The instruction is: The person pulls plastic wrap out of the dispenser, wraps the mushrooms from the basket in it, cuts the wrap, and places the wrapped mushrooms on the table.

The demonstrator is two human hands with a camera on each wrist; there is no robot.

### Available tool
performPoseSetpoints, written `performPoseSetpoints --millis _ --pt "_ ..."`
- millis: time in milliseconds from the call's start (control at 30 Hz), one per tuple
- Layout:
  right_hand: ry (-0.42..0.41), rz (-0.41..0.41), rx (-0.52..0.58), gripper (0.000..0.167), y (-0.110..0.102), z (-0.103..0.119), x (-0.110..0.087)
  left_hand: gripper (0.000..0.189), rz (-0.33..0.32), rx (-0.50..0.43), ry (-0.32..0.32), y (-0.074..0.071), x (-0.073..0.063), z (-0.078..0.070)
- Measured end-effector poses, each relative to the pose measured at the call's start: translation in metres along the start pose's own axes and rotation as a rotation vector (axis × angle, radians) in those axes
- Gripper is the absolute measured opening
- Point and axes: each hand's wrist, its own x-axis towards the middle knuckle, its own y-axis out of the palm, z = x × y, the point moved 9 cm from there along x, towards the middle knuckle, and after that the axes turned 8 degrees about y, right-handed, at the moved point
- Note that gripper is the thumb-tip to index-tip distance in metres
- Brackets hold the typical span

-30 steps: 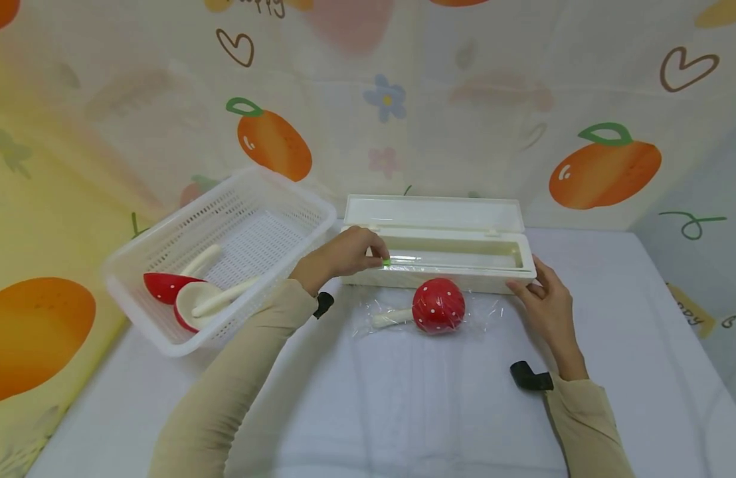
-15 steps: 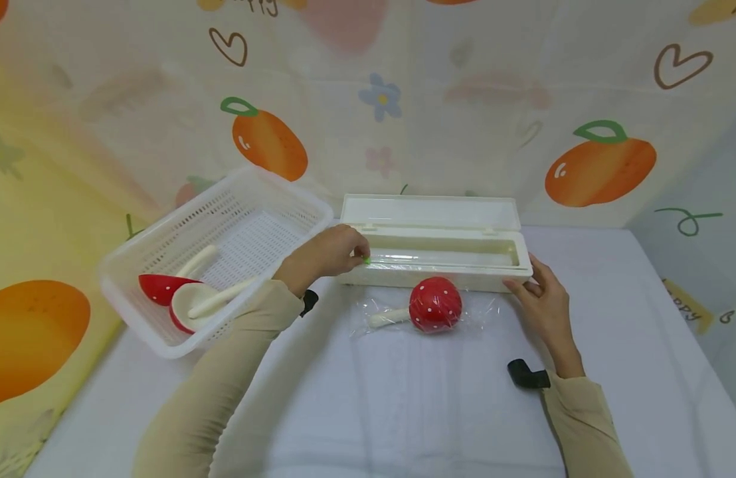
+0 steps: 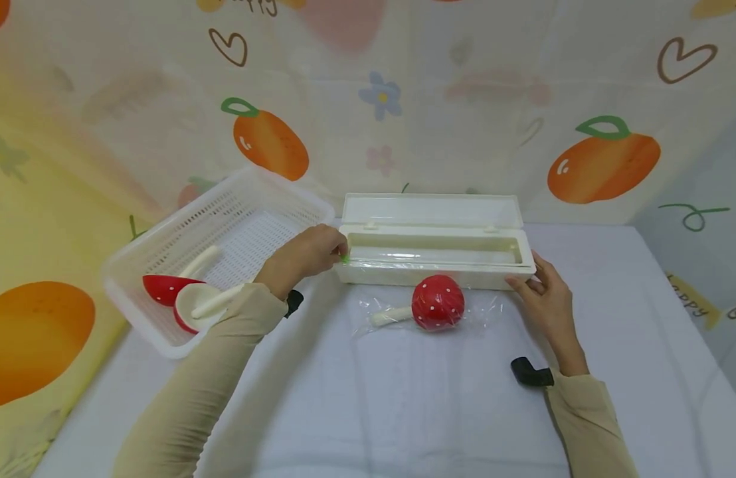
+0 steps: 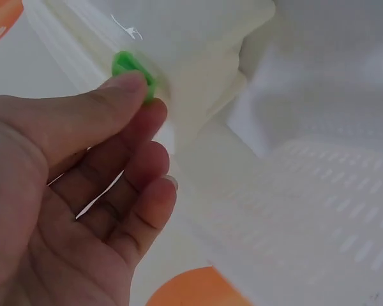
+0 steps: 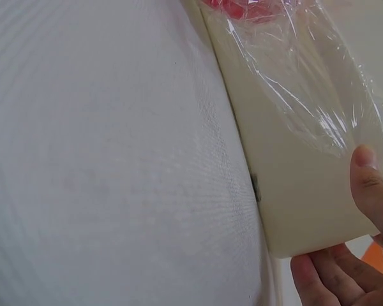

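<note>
A long cream cling film dispenser stands with its lid raised at the back. At its left end, my left hand pinches the small green cutter slider between thumb and forefinger. My right hand grips the dispenser's right end, thumb on the front face and fingers around the end. Just in front lies a red, white-dotted ladle with a cream handle, bowl facing up-side down and covered by clear film. Film also hangs against the dispenser's front in the right wrist view.
A white perforated basket sits at the left, holding two similar red and cream ladles. My left forearm passes over its near right corner. Behind the white-covered table hangs a fruit-print cloth.
My left hand has slid the green slider leftward along the dispenser's front edge to its left end. The right hand keeps its grip, and the ladle has stayed in place.
</note>
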Motion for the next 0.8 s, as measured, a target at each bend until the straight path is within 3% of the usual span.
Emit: performPoseSetpoints --millis 300,800 --pt "0.027 0.008 0.014 0.071 0.0 -0.002 -0.001 0.015 -0.066 -0.087 0.097 0.01 0.015 -0.022" --pt "0.041 0.008 0.039 0.07 0.0 -0.001 -0.002 0.02 -0.113 -0.127 0.197 0.03 0.066 -0.085"
